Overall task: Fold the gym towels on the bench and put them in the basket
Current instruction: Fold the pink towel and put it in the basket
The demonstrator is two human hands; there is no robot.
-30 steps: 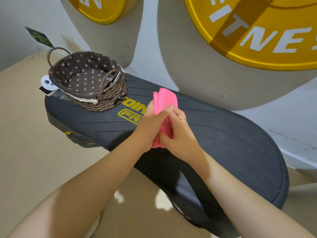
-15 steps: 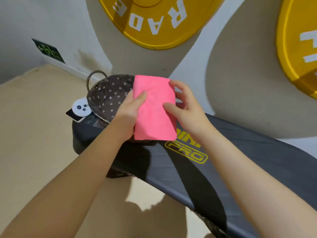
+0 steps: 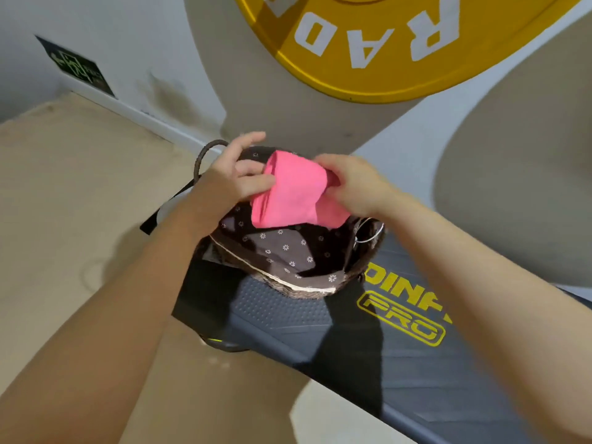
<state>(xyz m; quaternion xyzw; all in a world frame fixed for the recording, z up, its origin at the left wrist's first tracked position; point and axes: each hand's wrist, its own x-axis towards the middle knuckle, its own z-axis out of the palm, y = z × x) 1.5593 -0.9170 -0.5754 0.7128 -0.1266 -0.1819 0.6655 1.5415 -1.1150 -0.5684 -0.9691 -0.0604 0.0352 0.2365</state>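
Both hands pinch the folded towel [image 3: 290,190] over the basket [image 3: 288,251]: left hand [image 3: 224,181] on one edge, right hand [image 3: 349,184] apparently on the other. Light, limp cloth; hold both edges so folds stay.

A folded bright pink cloth towel [image 3: 293,190] hangs over a brown woven basket with dotted fabric lining [image 3: 288,257] on the dark padded worktop [image 3: 400,363].

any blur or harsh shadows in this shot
Head view: the left hand and right hand are softly motion-blurred around the pink towel; hard-edged arm shadows cross the bench; wide-angle curvature bends the wall.
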